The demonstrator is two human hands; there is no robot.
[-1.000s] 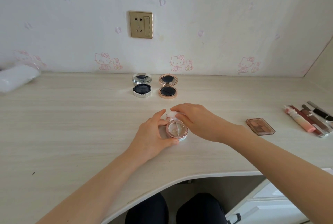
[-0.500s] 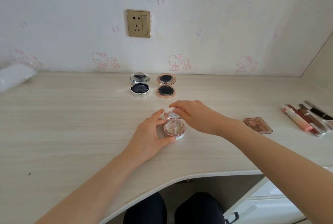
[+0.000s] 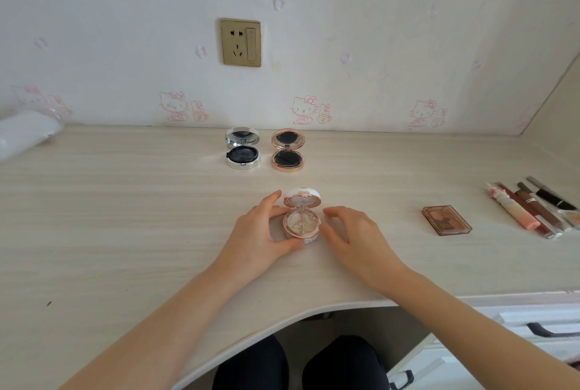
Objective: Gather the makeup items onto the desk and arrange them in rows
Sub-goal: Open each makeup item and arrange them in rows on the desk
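a: where's the compact the person is working on?

b: the pink compact (image 3: 301, 223) sits on the desk (image 3: 125, 201), near the front edge and about the middle. its lid is swung open and stands up on the far side, and the pale pan faces up.

a: and the hands?

b: the left hand (image 3: 260, 232) grips the base from the left. its thumb curls round the near edge and the forefinger reaches up beside the lid. the right hand (image 3: 354, 236) lies just right of the compact, fingers loosely bent and spread, holding nothing. i cannot tell whether its fingertips touch the rim.

a: what else is laid out?

b: two more open compacts stand side by side at the far edge by the wall. the silver compact (image 3: 242, 151) is on the left and the rose-gold compact (image 3: 287, 151) is just right of it. both have dark pads and raised lids. well off to the right a brown eyeshadow palette (image 3: 446, 220) lies flat. farther right, a cluster of lip tubes (image 3: 530, 210) lies close together at a slant.

a: anything off to the side?

b: a white bundle (image 3: 25, 135) sits at the far left, too blurred to name. a gold wall socket (image 3: 240, 42) is above the two far compacts.
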